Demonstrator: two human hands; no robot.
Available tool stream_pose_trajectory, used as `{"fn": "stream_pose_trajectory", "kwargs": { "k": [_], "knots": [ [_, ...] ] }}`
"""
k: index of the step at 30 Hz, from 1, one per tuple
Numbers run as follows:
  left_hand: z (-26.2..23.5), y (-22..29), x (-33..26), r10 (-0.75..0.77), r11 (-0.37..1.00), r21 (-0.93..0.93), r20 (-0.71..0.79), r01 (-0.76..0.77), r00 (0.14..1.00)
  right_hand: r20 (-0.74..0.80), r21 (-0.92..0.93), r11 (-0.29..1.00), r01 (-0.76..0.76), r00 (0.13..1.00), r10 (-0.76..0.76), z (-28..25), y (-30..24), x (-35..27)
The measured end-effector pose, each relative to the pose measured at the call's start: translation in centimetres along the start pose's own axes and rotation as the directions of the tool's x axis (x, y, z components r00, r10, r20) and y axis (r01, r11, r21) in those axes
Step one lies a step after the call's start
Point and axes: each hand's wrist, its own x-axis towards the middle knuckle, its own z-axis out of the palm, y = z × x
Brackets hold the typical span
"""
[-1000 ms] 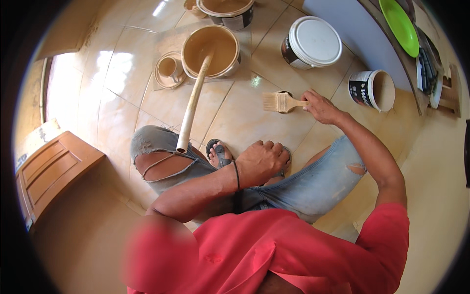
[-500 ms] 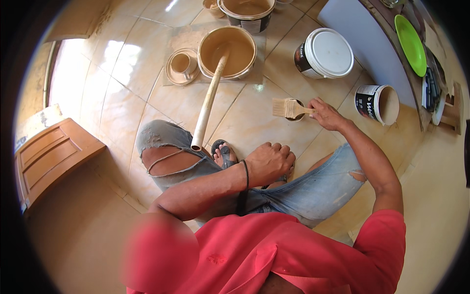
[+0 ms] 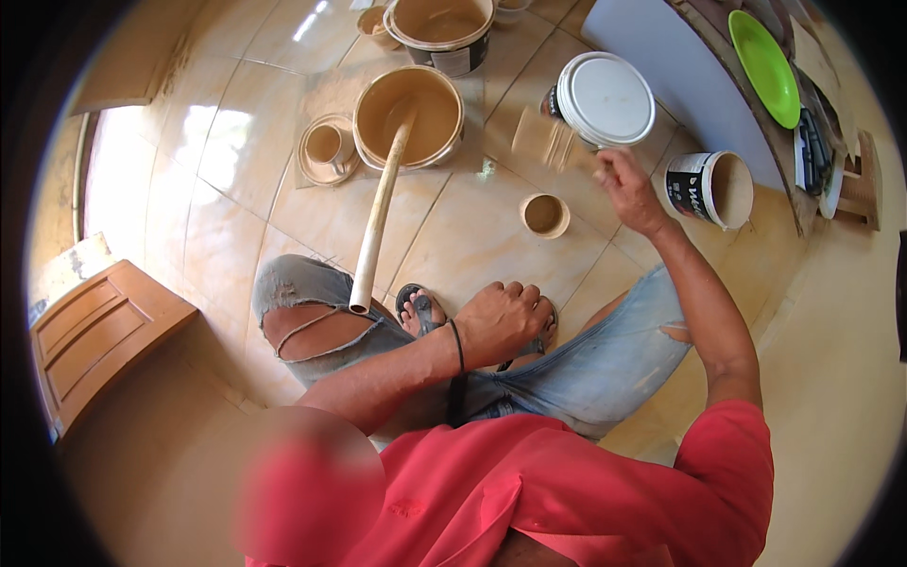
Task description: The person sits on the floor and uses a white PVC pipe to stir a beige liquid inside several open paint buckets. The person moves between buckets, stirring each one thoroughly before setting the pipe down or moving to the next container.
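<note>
In my right hand [image 3: 628, 189] is a wide paintbrush [image 3: 543, 140], gripped by its handle and smeared by motion. Its flat bristle end points left, just below the white-lidded bucket [image 3: 605, 99]. Under the brush, apart from it, a small tan cup [image 3: 545, 215] stands on the tiles. My left hand [image 3: 510, 324] is curled closed between my knees, back upward; its palm side is hidden. Ahead of me stands a bucket of tan paint [image 3: 408, 83] with a long hollow stick [image 3: 382, 213] leaning out over its rim toward me.
Left of the paint bucket, a cup [image 3: 323, 145] sits on a saucer-like dish. A second bucket [image 3: 455, 55] stands farther back. To the right are a tipped-looking paint tub [image 3: 729, 191] and a low table holding a green plate [image 3: 763, 68]. A brown panelled wooden piece [image 3: 113, 335] lies at left.
My right hand has raised the paintbrush away from the small cup, which now shows fully. The whole view has shifted slightly. My left hand keeps its curled pose.
</note>
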Motion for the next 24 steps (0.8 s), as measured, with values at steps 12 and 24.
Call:
{"fn": "stream_pose_trajectory", "kwargs": {
  "k": [12, 24],
  "knots": [
    [0.8, 0.1, 0.5, 0.025, 1.000, -0.005, -0.028, -0.025, 0.999, -0.319, -0.384, 0.922, -0.057, 0.945, -0.075, -3.4, 5.4, 7.2],
    [0.8, -0.2, 0.8, -0.074, 0.996, -0.041, 0.097, 0.079, 0.993, -0.309, -0.602, 0.795, -0.079, 0.941, -0.140, -2.6, 7.0, 7.0]
  ]
}}
